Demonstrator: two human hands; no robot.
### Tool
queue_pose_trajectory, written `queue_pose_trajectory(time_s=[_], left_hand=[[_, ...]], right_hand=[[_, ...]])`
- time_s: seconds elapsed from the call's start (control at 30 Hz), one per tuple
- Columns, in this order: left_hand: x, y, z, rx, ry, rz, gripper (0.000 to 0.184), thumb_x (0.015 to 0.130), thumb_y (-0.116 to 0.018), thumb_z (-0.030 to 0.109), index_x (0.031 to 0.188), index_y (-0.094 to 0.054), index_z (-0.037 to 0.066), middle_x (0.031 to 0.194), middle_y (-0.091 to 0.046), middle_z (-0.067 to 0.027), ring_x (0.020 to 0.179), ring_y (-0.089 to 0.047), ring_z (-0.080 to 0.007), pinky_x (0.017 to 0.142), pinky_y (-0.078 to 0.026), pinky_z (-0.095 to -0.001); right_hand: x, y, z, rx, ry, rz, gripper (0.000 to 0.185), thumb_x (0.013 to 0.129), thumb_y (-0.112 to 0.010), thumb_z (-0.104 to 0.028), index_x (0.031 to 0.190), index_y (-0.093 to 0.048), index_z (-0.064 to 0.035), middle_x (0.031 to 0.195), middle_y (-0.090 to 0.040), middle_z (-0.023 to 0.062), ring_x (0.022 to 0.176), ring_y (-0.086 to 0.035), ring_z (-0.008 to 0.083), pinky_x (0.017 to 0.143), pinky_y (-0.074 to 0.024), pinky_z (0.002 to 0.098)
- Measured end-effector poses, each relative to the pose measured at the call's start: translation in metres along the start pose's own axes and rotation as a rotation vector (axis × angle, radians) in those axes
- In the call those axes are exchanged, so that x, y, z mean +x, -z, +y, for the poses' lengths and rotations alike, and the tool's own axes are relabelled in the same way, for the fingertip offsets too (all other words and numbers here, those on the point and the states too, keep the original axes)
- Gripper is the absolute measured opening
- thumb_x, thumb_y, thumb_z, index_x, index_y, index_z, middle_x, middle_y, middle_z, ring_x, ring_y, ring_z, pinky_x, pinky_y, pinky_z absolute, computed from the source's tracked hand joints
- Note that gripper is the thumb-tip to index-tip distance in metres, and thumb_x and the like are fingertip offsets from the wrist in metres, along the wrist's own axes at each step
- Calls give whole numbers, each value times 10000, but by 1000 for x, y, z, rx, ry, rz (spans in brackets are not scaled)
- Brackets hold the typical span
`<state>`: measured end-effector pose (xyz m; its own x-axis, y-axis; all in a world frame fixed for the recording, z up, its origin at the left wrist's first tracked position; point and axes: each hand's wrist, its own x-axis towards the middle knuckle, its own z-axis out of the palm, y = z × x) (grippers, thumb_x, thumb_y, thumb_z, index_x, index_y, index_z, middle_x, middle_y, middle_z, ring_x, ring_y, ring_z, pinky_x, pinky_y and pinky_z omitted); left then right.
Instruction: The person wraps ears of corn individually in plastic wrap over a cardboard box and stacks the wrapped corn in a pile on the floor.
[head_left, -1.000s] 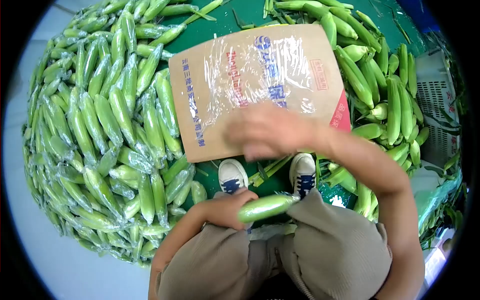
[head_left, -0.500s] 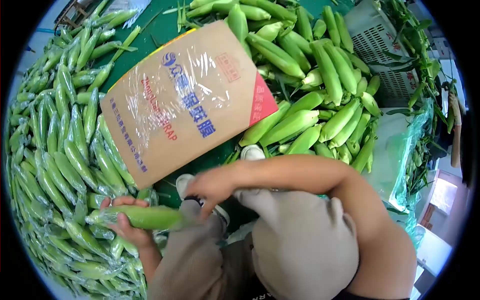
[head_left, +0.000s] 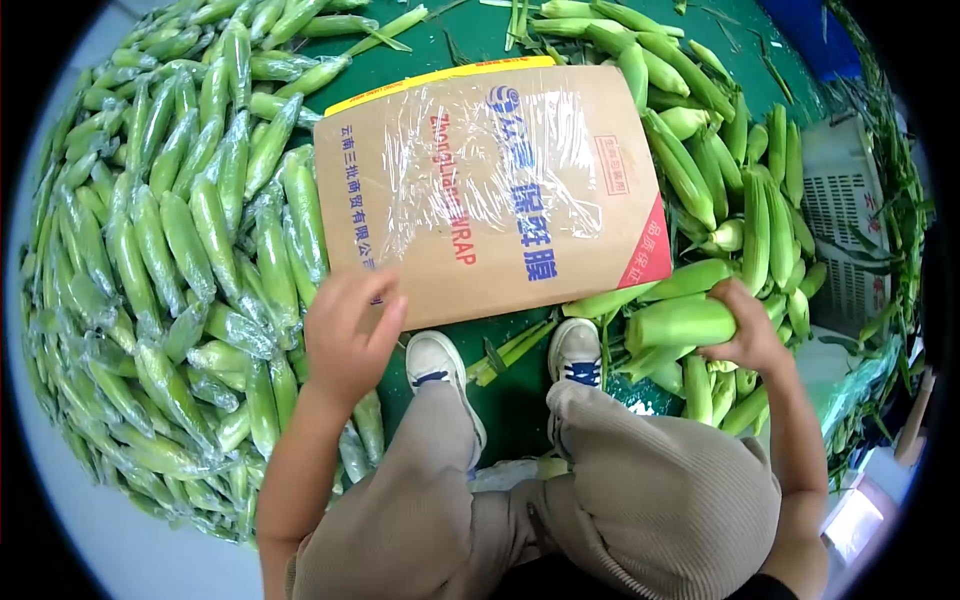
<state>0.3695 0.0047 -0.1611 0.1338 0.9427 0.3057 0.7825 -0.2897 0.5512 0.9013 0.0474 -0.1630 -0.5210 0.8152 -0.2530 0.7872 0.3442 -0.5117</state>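
My right hand is wrapped round the end of an unwrapped green corn ear, over the pile of bare ears on the right. My left hand is empty with its fingers apart, near the lower left corner of a printed cardboard box. Clear plastic film lies wrinkled across the top of the box. To the left, a large heap of film-wrapped corn ears spreads beside the box.
A white slotted crate stands at the right, with husk leaves beyond it. Two shoes rest on the green floor below the box. Loose leaves lie between them.
The wrapped ear has left my left hand, which has opened. My right hand has moved right and taken hold of a bare ear. The view has swung back towards the box.
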Motion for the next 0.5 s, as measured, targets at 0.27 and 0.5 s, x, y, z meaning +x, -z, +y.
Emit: queue_pose_trajectory(time_s=[0.27,0.5], left_hand=[[123,-52,-1,274,-240,-117,838,781,-905,314,1521,-528,201,1530,-527,-94,1359,-529,-354,1151,-426,-464],[132,-63,-30,181,-1,-320,799,829,-857,282,1547,-518,364,1421,-614,-94,1287,-582,-348,1103,-481,-450]], right_hand=[[258,-22,-132,43,338,203,677,817,-878,-352,1316,-550,-33,1287,-592,217,1227,-584,439,1020,-505,508],[184,-13,-62,-69,411,60,631,771,-899,-322,1341,-677,-167,1140,-619,133,1081,-605,322,949,-502,445]])
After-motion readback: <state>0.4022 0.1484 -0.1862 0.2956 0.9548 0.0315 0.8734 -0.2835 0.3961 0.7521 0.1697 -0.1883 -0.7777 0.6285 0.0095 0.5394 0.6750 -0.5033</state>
